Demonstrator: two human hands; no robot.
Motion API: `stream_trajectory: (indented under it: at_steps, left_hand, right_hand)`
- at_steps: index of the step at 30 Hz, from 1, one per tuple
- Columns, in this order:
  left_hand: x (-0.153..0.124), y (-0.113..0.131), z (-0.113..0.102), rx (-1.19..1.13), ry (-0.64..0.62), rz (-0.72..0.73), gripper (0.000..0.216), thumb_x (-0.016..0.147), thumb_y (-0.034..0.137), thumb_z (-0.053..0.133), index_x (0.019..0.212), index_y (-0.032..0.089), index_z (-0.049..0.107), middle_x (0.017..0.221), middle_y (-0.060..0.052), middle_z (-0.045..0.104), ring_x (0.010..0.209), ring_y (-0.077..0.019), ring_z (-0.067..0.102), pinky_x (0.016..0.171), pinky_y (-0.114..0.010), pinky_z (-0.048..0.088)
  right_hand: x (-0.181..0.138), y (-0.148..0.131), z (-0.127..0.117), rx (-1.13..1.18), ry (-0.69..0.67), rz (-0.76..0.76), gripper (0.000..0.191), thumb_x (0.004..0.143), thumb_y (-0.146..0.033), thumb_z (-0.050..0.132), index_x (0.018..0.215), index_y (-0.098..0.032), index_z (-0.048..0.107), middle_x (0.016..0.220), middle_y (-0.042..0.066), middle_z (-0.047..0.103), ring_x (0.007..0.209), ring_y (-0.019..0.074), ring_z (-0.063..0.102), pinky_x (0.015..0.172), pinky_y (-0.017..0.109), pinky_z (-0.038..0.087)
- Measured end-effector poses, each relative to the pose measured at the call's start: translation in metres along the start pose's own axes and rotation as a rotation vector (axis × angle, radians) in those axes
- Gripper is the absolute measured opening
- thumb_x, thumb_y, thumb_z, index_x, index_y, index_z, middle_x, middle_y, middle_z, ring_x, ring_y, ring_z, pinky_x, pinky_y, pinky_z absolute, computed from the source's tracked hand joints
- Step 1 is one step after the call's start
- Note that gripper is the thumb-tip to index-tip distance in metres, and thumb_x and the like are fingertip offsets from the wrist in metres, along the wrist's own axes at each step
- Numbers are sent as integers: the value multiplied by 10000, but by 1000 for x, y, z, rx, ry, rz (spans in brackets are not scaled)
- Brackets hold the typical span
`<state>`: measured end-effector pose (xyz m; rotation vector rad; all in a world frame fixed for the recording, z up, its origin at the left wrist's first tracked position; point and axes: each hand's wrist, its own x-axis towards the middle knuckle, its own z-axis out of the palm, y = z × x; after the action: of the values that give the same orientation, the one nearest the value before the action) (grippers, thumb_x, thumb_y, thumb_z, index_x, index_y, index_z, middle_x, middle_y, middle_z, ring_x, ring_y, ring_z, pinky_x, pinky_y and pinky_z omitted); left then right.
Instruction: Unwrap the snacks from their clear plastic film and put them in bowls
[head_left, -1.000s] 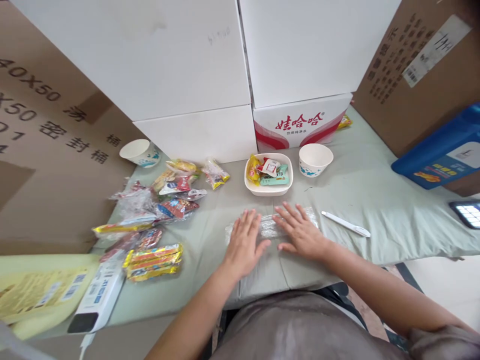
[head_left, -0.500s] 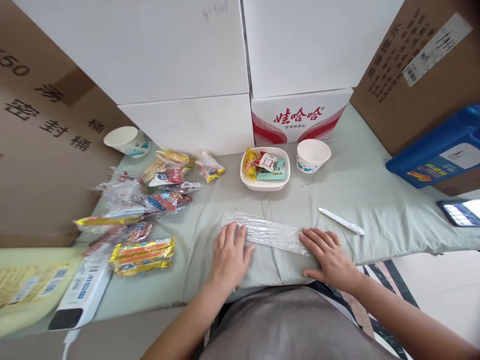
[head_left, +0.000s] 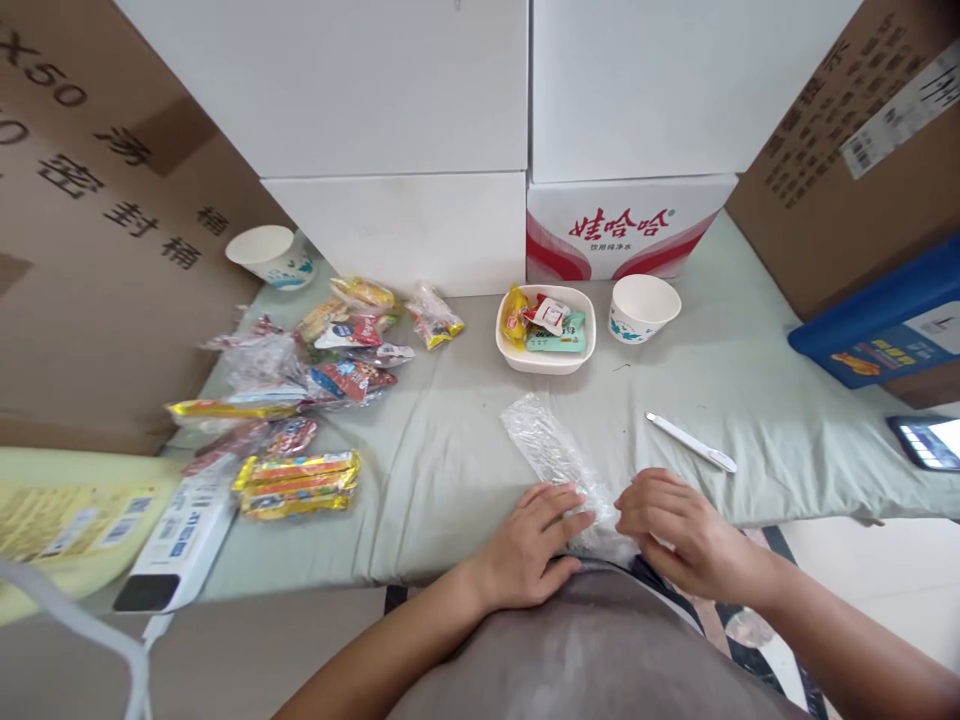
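A folded strip of clear crinkly plastic (head_left: 551, 440) lies slantwise on the cloth, its near end by my body. My left hand (head_left: 536, 540) rests across its lower part with fingers stretched out. At the strip's right edge my right hand (head_left: 679, 530) has its fingers curled in, the fingertips at the plastic; the exact grip is partly hidden. A white utility knife (head_left: 690, 442) lies right of the strip. Behind it stands a white bowl (head_left: 546, 366) holding several wrapped snacks, beside a paper cup (head_left: 643, 310).
Several packaged snacks (head_left: 341, 385) are heaped at left, with a bundle of yellow-wrapped sticks (head_left: 298, 485) in front. Another paper cup (head_left: 271, 258) stands behind. White boxes (head_left: 397, 235) wall the back. A blue container (head_left: 885, 320) and a phone (head_left: 926, 442) sit at right.
The plastic strip has turned from lying crosswise to pointing toward my body. My left hand has moved right along with it; my right hand's fingers have curled from flat. The view has shifted slightly.
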<state>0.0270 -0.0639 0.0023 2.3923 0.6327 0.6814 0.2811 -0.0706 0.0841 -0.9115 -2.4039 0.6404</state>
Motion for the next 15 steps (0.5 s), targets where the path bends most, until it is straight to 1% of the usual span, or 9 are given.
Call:
stream_trajectory:
  at_steps: [2, 4, 6, 8, 10, 12, 14, 15]
  left_hand:
    - [-5, -2, 1, -101, 87, -73, 656, 849, 229, 597, 1443, 237, 317, 1365, -135, 497, 1298, -283, 456, 1079, -506, 397]
    - [-8, -5, 4, -214, 177, -198, 730, 844, 220, 604, 1476, 246, 241, 1367, -149, 479, 1266, -288, 485, 1055, -504, 429]
    - [-9, -9, 9, -361, 273, -292, 763, 864, 227, 588, 1497, 258, 163, 1391, -161, 444, 1256, -287, 495, 1038, -502, 449]
    - [-8, -13, 14, -513, 354, -340, 774, 896, 236, 549, 1509, 272, 78, 1421, -171, 397, 1275, -282, 481, 1025, -492, 464]
    - [-6, -15, 16, -622, 393, -385, 793, 914, 230, 517, 1513, 279, -1, 1399, -169, 398, 1258, -262, 496, 1016, -483, 475]
    - [-2, -17, 16, -678, 408, -439, 830, 913, 208, 505, 1511, 282, -66, 1337, -155, 434, 1197, -228, 541, 1003, -472, 489]
    - [1, -18, 14, -690, 412, -495, 864, 905, 175, 497, 1506, 286, -113, 1295, -141, 460, 1145, -200, 573, 986, -456, 505]
    - [2, -18, 13, -685, 405, -517, 864, 900, 163, 498, 1508, 283, -103, 1287, -139, 471, 1136, -195, 580, 977, -446, 514]
  right_hand:
    - [21, 7, -5, 8, 10, 3, 232, 891, -89, 472, 1062, -199, 585, 908, 51, 685, 867, 169, 634, 806, 343, 492]
    - [46, 18, -3, 13, 28, 38, 216, 912, -136, 490, 1095, -198, 588, 944, 59, 701, 870, 168, 649, 778, 316, 503]
    - [73, 31, 4, 56, 42, 116, 225, 911, -180, 519, 1124, -199, 586, 991, 60, 709, 876, 161, 666, 776, 293, 510]
    - [100, 46, 16, 107, 37, 222, 271, 876, -186, 563, 1146, -203, 587, 982, 43, 714, 848, 152, 674, 776, 279, 511]
    - [124, 59, 31, 113, -2, 319, 325, 831, -163, 603, 1154, -198, 596, 916, 22, 716, 806, 150, 670, 760, 272, 502]
    - [141, 70, 46, 78, -55, 401, 352, 812, -144, 618, 1161, -183, 606, 879, 20, 714, 791, 155, 661, 739, 267, 486]
    - [151, 78, 58, 37, -102, 461, 356, 816, -140, 618, 1170, -174, 609, 887, 27, 716, 798, 161, 655, 735, 266, 469]
    - [154, 81, 62, 23, -120, 480, 356, 820, -141, 621, 1174, -174, 608, 894, 29, 718, 802, 162, 652, 737, 266, 463]
